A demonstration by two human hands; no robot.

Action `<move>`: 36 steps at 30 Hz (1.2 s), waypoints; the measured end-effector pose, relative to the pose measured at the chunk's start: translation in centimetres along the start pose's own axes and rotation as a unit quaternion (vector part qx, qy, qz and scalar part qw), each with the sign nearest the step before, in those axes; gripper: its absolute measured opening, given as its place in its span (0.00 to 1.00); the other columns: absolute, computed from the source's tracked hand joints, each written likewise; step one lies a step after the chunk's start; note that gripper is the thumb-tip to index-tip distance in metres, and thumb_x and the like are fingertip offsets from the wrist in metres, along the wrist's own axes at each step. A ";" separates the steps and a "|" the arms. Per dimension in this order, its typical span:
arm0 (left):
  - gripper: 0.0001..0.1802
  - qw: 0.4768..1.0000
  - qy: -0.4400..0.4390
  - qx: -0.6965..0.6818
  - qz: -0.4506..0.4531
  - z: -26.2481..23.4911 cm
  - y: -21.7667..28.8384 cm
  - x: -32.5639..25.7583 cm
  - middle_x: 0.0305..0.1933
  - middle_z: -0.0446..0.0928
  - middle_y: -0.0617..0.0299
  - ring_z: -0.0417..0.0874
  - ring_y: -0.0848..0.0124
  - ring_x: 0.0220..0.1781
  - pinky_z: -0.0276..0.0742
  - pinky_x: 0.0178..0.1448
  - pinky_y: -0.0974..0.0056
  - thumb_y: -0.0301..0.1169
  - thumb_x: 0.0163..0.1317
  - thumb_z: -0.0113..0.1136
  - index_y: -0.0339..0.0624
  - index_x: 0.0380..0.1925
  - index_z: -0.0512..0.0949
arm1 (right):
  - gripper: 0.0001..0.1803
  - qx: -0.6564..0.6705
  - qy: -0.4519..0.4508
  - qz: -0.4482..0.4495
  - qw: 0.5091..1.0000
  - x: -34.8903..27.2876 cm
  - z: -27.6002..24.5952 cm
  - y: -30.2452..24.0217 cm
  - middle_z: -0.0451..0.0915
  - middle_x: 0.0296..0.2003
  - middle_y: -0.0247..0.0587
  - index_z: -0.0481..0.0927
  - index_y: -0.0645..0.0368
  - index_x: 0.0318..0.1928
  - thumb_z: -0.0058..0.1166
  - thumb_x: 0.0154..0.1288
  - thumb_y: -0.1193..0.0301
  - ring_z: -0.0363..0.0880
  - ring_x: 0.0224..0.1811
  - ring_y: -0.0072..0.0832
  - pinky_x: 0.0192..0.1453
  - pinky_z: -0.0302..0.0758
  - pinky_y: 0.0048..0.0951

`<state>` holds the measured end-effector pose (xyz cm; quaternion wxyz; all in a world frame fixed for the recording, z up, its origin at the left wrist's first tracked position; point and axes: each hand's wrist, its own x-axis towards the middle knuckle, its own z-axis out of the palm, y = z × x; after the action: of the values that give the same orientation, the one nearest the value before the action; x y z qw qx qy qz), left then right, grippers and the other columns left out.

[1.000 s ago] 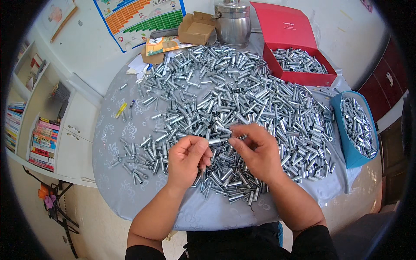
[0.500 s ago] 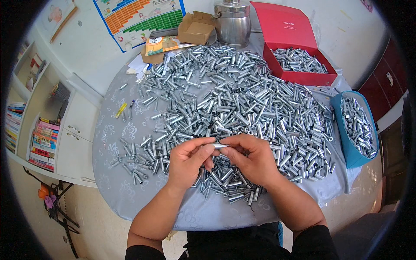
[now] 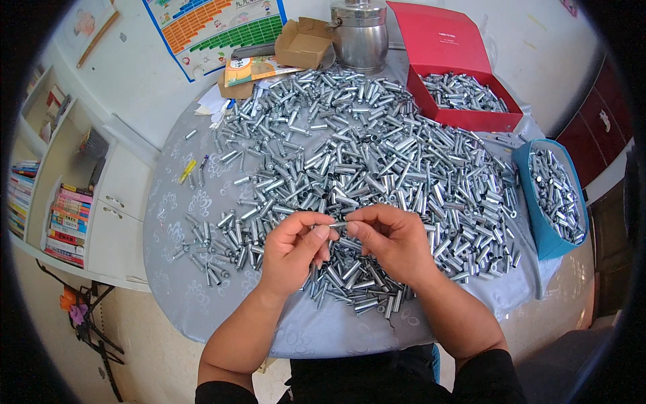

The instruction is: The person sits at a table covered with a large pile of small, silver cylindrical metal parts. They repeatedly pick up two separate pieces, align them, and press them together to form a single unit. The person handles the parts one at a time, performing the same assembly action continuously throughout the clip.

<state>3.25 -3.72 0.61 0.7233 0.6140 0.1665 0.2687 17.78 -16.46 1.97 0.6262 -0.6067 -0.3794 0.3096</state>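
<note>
Above the near middle of a large heap of silvery expansion bolts and metal sleeves [image 3: 367, 168], my two hands meet almost fingertip to fingertip. A slim silvery expansion bolt [image 3: 340, 225] spans the small gap between them. My left hand [image 3: 294, 246] is closed in a pinch on its left end, the thumb against the forefinger. On the other end, my right hand [image 3: 393, 242] pinches with thumb and forefinger. The fingertips hide most of the piece, so I cannot tell whether a sleeve sits on it.
A red box [image 3: 464, 120] of metal parts stands at the back right, with a blue bin [image 3: 538, 202] of similar parts nearer. Behind the heap are a metal pot [image 3: 361, 40] and a cardboard box [image 3: 303, 46]. A yellow pen [image 3: 188, 171] lies on the grey tablecloth [image 3: 176, 222] at left.
My fingertips have drawn slightly apart, the right ones shifting a little up and right. Less of the metal piece shows between them than before.
</note>
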 end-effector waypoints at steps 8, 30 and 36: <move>0.12 0.965 0.201 0.121 0.114 -1.7 1.2 1.1 0.40 0.83 0.58 0.74 0.83 0.25 0.66 0.25 0.78 0.28 0.68 0.55 0.35 0.49 0.78 | 0.06 0.100 0.079 0.055 0.990 0.5 -0.3 -0.2 0.83 0.31 0.38 0.77 0.65 0.41 0.53 0.71 0.74 0.79 0.26 0.18 0.29 0.75 0.19; 0.14 0.768 -0.005 0.623 0.150 -3.8 2.7 1.0 0.39 0.76 0.58 0.72 0.55 0.48 0.68 0.56 0.55 0.24 0.39 0.60 0.43 0.31 0.80 | 0.13 0.125 0.216 -0.067 0.966 0.7 -0.5 0.5 0.76 0.52 0.40 0.76 0.62 0.53 0.51 0.69 0.77 0.83 0.38 0.23 0.35 0.76 0.20; 0.11 0.769 -0.002 0.620 0.159 -3.7 2.4 1.0 0.36 0.76 0.57 0.73 0.55 0.45 0.69 0.53 0.56 0.24 0.40 0.62 0.41 0.29 0.78 | 0.10 0.126 0.212 -0.053 0.968 0.7 -0.3 0.6 0.79 0.43 0.36 0.77 0.62 0.50 0.52 0.70 0.76 0.81 0.33 0.19 0.33 0.74 0.19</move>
<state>1.50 0.09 2.37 0.1334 0.9470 0.1957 0.2169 18.44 -15.95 1.45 0.7794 -0.5534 -0.2275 0.1855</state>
